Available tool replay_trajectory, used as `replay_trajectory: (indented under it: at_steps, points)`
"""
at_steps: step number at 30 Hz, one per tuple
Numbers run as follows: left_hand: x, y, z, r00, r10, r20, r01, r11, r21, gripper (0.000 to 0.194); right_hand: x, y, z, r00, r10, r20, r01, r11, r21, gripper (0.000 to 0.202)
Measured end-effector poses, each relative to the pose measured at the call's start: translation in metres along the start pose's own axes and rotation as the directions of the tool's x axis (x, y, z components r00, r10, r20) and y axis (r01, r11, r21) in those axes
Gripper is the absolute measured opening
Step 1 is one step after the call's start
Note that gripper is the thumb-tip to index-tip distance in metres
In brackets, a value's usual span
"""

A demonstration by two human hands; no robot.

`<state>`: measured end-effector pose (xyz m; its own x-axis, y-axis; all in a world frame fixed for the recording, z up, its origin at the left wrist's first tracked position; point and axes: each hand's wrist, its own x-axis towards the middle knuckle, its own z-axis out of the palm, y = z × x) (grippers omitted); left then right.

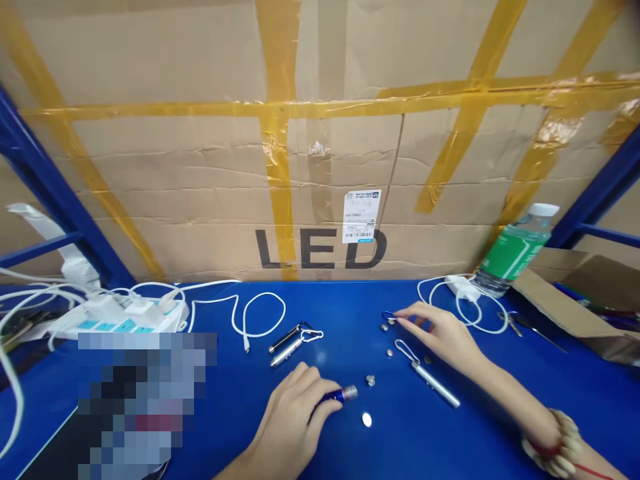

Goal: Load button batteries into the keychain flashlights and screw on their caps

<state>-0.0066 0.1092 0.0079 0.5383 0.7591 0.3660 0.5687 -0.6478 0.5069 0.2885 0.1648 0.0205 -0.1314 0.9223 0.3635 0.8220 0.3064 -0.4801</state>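
My left hand (295,420) is wrapped round a small blue metal tube (333,396) with a silver end pointing right. My right hand (435,330) pinches a blue carabiner clip (388,315) farther back on the blue table. Small silver button-like pieces (371,380) lie between the hands, and a shiny oval disc (367,420) rests right of the tube. A silver penlight with a clip (435,385) lies below my right hand. Beyond my left hand lie a black penlight (283,339) and another silver one (287,353), both with clips.
A taped cardboard box (200,200) forms the back wall. At the left are a white power strip (120,323) with cables and a pixelated area (150,407). A green-labelled bottle (520,250), tweezers (543,337) and an open carton (565,313) stand or lie at the right.
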Motion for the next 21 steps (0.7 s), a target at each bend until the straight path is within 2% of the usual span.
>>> replay_trajectory:
  at_steps: [4, 6, 8, 11, 14, 21]
  points:
    - [0.001, -0.005, 0.003, 0.988, -0.154, 0.005, 0.153, 0.981, -0.122, 0.014, -0.003, -0.009, 0.011, 0.997, -0.052, 0.056, 0.047, 0.995, 0.084, 0.032]
    - [0.003, -0.008, 0.004, 0.973, -0.233, 0.007, 0.231, 0.960, -0.157, 0.014, -0.007, -0.021, 0.012, 0.994, -0.081, 0.073, 0.072, 0.990, 0.118, 0.031]
    - [0.003, -0.008, 0.004, 0.959, -0.285, -0.010, 0.278, 0.942, -0.186, 0.015, -0.012, -0.037, 0.013, 0.979, -0.147, 0.138, 0.119, 0.973, 0.196, 0.029]
    - [0.003, -0.004, 0.004, 0.952, -0.297, -0.068, 0.276, 0.936, -0.218, 0.013, -0.023, -0.058, 0.015, 0.907, -0.269, 0.324, 0.159, 0.932, 0.327, 0.028]
    - [0.002, 0.003, 0.004, 0.946, -0.306, -0.108, 0.276, 0.934, -0.229, 0.011, -0.032, -0.069, 0.018, 0.849, -0.337, 0.408, 0.182, 0.910, 0.374, 0.032]
    - [0.000, 0.011, 0.003, 0.945, -0.266, -0.191, 0.223, 0.950, -0.221, 0.007, -0.035, -0.067, 0.020, 0.840, -0.361, 0.405, 0.214, 0.907, 0.363, 0.027]
